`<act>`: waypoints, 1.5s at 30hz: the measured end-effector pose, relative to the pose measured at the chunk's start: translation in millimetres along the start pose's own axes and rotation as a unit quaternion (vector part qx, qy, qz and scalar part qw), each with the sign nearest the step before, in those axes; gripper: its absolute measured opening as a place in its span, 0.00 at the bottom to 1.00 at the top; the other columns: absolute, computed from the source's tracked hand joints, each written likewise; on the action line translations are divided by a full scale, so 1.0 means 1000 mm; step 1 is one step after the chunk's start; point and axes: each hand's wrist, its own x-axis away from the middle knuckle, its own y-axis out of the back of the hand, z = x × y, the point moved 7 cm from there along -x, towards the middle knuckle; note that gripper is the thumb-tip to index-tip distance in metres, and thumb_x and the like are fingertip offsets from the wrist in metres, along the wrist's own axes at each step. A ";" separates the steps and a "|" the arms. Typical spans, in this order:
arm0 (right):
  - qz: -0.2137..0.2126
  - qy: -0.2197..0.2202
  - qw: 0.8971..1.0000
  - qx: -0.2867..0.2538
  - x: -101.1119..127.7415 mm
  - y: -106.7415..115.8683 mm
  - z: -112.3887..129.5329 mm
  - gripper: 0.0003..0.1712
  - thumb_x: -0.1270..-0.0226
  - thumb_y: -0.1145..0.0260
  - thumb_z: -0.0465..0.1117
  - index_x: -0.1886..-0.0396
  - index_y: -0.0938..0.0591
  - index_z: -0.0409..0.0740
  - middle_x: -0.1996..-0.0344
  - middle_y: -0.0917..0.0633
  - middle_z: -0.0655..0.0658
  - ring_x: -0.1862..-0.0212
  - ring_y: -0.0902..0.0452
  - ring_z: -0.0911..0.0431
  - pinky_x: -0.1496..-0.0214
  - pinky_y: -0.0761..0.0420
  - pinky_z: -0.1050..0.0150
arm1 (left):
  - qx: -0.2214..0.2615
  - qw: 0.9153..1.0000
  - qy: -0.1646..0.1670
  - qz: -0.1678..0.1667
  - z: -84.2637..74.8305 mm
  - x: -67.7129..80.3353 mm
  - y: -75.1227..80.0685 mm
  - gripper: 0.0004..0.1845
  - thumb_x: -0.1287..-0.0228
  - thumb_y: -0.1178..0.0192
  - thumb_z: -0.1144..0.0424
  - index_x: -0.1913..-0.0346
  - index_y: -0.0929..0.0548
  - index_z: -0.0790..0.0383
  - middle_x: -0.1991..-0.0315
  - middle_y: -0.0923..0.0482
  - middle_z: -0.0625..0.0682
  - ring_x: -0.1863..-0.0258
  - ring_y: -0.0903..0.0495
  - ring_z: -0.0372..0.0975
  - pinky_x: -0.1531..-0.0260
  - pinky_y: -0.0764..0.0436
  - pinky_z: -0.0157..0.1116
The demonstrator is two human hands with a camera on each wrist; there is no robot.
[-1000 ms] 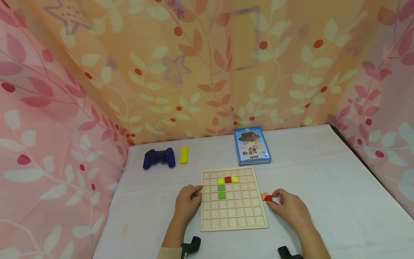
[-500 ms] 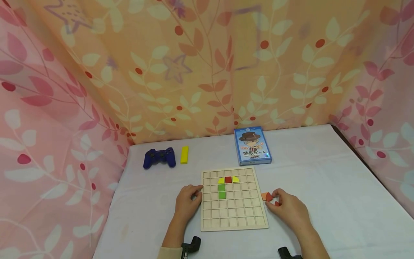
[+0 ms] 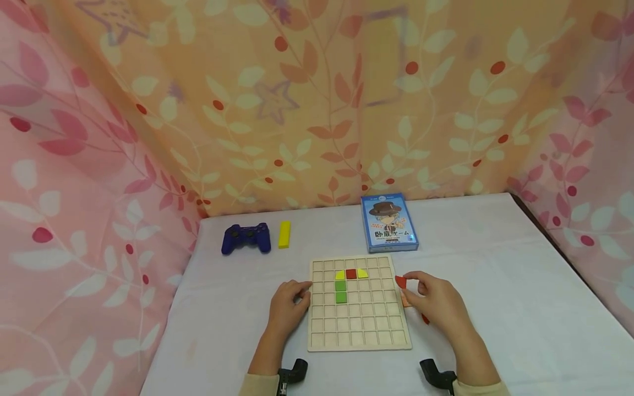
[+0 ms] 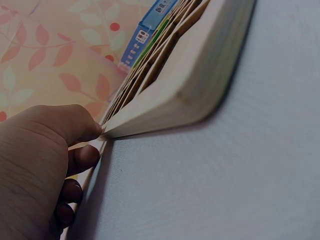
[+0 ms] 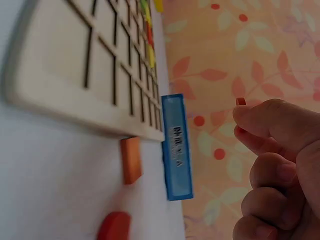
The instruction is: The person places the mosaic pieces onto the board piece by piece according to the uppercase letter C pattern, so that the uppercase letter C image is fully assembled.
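A pale wooden grid board (image 3: 366, 324) lies flat on the table. Set in its cells are a red square (image 3: 351, 274), two yellow rounded pieces (image 3: 340, 275) and two green squares (image 3: 340, 297). My left hand (image 3: 289, 305) holds the board's left edge with thumb and finger, the other fingers curled. Between thumb and forefinger, my right hand (image 3: 441, 302) pinches a red rounded piece (image 3: 400, 281) by the board's right edge; in the right wrist view this piece (image 5: 241, 101) is mostly hidden. Under that hand lie an orange square piece (image 5: 131, 160) and another red piece (image 5: 115, 227).
Behind the board stand a blue game box (image 3: 389, 223), a dark blue game controller (image 3: 246, 238) and a yellow block (image 3: 284, 235). A floral curtain (image 3: 317, 110) rises behind and beside the white-covered table (image 3: 223, 319).
My right hand has lifted the red piece from beside the orange square and moved it up and left toward the board. The left hand stays at the board's edge.
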 end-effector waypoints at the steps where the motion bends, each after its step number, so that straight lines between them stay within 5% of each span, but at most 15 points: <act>1: 0.001 0.004 1.000 -0.005 -0.002 0.003 0.006 0.22 0.38 0.25 0.46 0.44 0.15 0.48 0.77 0.27 0.49 0.74 0.33 0.54 0.75 0.37 0.62 | 0.001 1.000 -0.001 0.001 0.000 0.000 -0.001 0.12 0.41 0.30 0.68 0.54 0.08 0.55 0.73 0.27 0.36 0.71 0.33 0.33 0.70 0.30 0.33; 12: 0.013 0.071 0.997 -0.038 -0.009 0.008 0.059 0.20 0.38 0.24 0.44 0.46 0.12 0.47 0.78 0.29 0.51 0.71 0.34 0.55 0.72 0.36 0.62 | 0.001 1.000 0.009 0.019 0.001 0.003 -0.007 0.12 0.40 0.30 0.67 0.53 0.08 0.54 0.73 0.28 0.35 0.70 0.33 0.33 0.70 0.30 0.32; 26: 0.087 0.146 0.985 0.003 -0.004 -0.067 0.094 0.10 0.37 0.24 0.50 0.58 0.10 0.55 0.84 0.30 0.58 0.78 0.35 0.62 0.75 0.36 0.64 | -0.006 1.000 0.018 0.018 0.002 0.004 -0.005 0.12 0.39 0.30 0.66 0.53 0.08 0.53 0.73 0.27 0.35 0.70 0.33 0.33 0.70 0.30 0.32; 35: 0.124 0.145 0.981 0.022 -0.005 -0.100 0.092 0.05 0.39 0.25 0.45 0.64 0.10 0.52 0.70 0.14 0.54 0.69 0.23 0.58 0.68 0.25 0.57 | -0.007 1.000 0.003 0.009 0.001 -0.001 -0.003 0.12 0.40 0.30 0.67 0.54 0.08 0.54 0.73 0.27 0.36 0.70 0.33 0.33 0.70 0.31 0.33; 45: 0.136 0.149 0.978 0.041 -0.004 -0.108 0.089 0.10 0.47 0.20 0.44 0.65 0.11 0.52 0.65 0.12 0.51 0.66 0.21 0.56 0.65 0.24 0.55 | -0.005 1.000 0.005 0.009 0.003 0.000 -0.003 0.12 0.40 0.30 0.67 0.54 0.08 0.53 0.73 0.27 0.36 0.71 0.33 0.33 0.70 0.31 0.32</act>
